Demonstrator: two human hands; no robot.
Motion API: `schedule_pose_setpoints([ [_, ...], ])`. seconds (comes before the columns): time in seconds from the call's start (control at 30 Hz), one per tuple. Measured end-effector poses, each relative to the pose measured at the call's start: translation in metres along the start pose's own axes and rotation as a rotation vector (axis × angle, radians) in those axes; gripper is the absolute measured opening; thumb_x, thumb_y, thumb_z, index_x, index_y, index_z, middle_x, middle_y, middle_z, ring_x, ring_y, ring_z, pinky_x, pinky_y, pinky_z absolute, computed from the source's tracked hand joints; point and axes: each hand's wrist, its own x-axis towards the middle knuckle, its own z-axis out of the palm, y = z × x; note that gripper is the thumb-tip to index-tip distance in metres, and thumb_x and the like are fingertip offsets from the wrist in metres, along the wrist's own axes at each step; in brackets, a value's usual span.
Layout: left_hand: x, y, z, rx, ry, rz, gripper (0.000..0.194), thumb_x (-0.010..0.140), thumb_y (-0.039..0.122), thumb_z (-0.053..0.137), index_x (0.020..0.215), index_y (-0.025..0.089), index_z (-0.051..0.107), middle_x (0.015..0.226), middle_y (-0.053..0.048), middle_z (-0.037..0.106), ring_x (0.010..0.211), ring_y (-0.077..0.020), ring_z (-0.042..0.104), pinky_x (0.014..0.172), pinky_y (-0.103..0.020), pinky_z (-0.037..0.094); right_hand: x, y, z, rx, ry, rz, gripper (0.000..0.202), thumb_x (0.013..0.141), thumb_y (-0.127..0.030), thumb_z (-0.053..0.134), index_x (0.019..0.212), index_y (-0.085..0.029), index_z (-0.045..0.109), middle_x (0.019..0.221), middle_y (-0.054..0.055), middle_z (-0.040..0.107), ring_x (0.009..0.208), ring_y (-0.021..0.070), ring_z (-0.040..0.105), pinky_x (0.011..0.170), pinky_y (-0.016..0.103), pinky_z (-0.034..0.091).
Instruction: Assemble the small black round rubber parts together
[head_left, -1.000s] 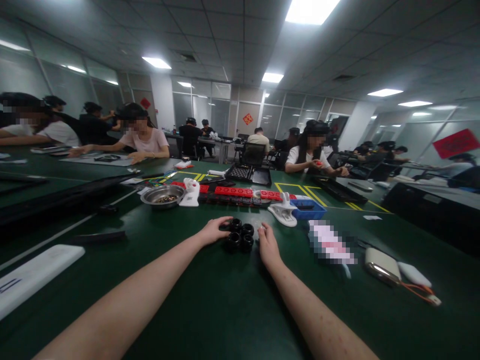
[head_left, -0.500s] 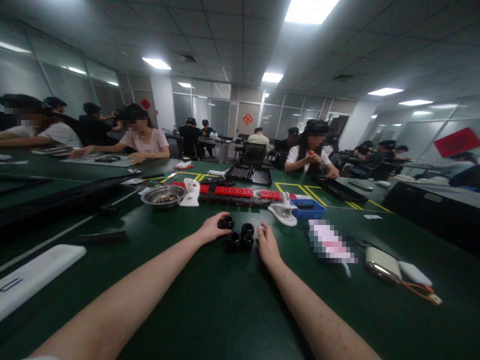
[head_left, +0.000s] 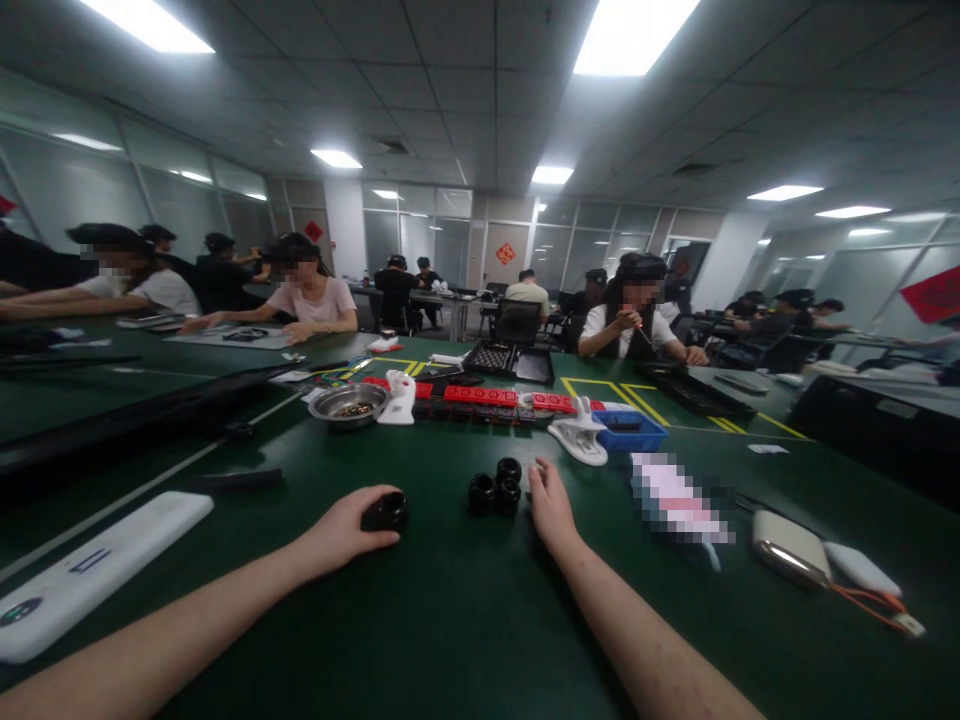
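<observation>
My left hand (head_left: 352, 527) is closed around a short, glossy black ring-shaped part (head_left: 394, 511), low over or on the green table; whether it touches the surface I cannot tell. Three similar black ring-shaped parts stand close together to its right: a rear one (head_left: 509, 468), a left one (head_left: 481, 492) and a right one (head_left: 508, 495). Beside this group, on its right, my right hand (head_left: 553, 508) rests with fingers stretched forward and nothing in its grasp.
Beyond the parts are a metal bowl (head_left: 349, 404) of small pieces, a row of red blocks (head_left: 480, 397), white clip stands (head_left: 581, 436) and a blue bin (head_left: 631, 432). A long white device (head_left: 112, 570) lies left; a power bank (head_left: 792, 547) with cable lies right. Co-workers sit across the table.
My left hand has moved left and toward me with one black ring-shaped part, away from the other three. My right hand stays beside the group. The camera view has shifted slightly.
</observation>
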Motion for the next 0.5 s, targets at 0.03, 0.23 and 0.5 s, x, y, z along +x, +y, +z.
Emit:
schedule_pose_setpoints([
  [0.03, -0.008, 0.007, 0.006, -0.009, -0.019, 0.007, 0.048, 0.064, 0.034, 0.068, 0.108, 0.023, 0.056, 0.111, -0.005, 0.058, 0.104, -0.0276, 0.052, 0.088, -0.040, 0.039, -0.001, -0.003, -0.001, 0.002, 0.021, -0.021, 0.025, 0.089, -0.029, 0.049, 0.109, -0.015, 0.050, 0.105, 0.006, 0.056, 0.087, 0.0191, 0.058, 0.075, 0.038, 0.048],
  [0.23, -0.039, 0.050, 0.049, -0.038, -0.242, 0.144, 0.045, 0.059, 0.030, 0.074, 0.101, 0.026, 0.058, 0.103, -0.002, 0.058, 0.096, -0.0250, 0.053, 0.083, -0.036, 0.041, -0.032, -0.042, -0.016, 0.004, 0.012, -0.278, 0.033, 0.087, -0.038, 0.037, 0.110, -0.016, 0.047, 0.104, 0.011, 0.055, 0.099, 0.0257, 0.050, 0.088, 0.045, 0.038],
  [0.5, -0.039, 0.074, 0.079, 0.116, -0.278, 0.367, 0.055, 0.051, 0.035, 0.077, 0.099, 0.020, 0.054, 0.100, -0.006, 0.055, 0.094, -0.0276, 0.050, 0.093, -0.047, 0.032, -0.111, -0.103, -0.031, -0.181, -0.397, -0.675, 0.049, 0.080, -0.062, 0.034, 0.088, -0.019, 0.056, 0.083, 0.007, 0.056, 0.074, 0.0217, 0.053, 0.066, 0.034, 0.045],
])
